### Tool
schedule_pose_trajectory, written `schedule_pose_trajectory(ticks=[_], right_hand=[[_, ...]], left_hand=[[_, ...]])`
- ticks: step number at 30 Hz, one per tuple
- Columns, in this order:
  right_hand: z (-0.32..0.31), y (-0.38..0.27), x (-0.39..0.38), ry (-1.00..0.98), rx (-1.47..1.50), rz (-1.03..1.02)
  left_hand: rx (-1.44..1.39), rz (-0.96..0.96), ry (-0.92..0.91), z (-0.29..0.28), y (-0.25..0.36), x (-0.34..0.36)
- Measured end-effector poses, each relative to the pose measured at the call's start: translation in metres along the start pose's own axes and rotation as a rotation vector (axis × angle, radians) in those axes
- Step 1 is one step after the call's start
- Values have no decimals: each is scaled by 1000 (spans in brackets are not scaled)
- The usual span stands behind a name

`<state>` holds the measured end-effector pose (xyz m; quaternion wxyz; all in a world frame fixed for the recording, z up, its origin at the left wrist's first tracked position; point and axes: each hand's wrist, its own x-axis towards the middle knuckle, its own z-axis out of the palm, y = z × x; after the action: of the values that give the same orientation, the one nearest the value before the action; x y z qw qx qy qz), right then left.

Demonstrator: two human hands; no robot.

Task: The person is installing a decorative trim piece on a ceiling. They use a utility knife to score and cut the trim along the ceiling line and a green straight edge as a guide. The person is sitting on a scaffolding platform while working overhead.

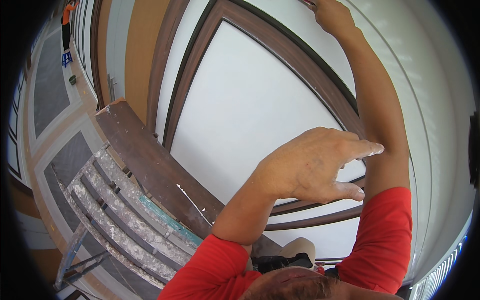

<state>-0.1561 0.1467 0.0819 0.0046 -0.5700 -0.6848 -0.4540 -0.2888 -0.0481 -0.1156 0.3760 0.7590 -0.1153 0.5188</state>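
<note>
The right hand (334,19) is reaching high toward the upper edge of the view, its fingers curling closed around a thin tool (309,4) that is showing only in part. The tool is sitting at the very top, near the pale wall surface; its long axis is slanting up and to the left out of the fingers, and its far end is running out of the view, so its kind and its tip are staying hidden. The left hand (317,165) is hanging half open in front of the right forearm, thumb and fingers standing well apart and pointing to the right, whitish matter coating their tips; it is gripping nothing that shows. Behind it, a white wall panel (250,105) is filling the middle, with brown moulding (192,75) framing it. At lower left, a dark brown plank (150,157) is running lengthwise from upper left to lower right, bearing a white streak, beside a paint-spattered slatted platform (117,192). Far off at upper left, a person in an orange top (66,20) is standing on a blue stool (67,60), and a small dark green bucket (72,79) is resting upright on the floor (52,95) nearby, its contents being too small to tell.
</note>
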Motion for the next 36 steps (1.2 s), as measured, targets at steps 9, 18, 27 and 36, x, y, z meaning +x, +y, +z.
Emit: schedule_pose_trajectory(ticks=[9,18,27,36], right_hand=[[-41,-44,3,-136,-184,65],[-39,-22,2,-141,-22,20],[-18,-9,9,-106,-181,-39],[-63,-23,15,-213,-197,72]], left_hand=[[13,-20,13,-2,-4,-1],[-15,-19,12,1,-3,2],[20,-55,-13,-2,-1,2],[43,-61,9,-3,1,-2]])
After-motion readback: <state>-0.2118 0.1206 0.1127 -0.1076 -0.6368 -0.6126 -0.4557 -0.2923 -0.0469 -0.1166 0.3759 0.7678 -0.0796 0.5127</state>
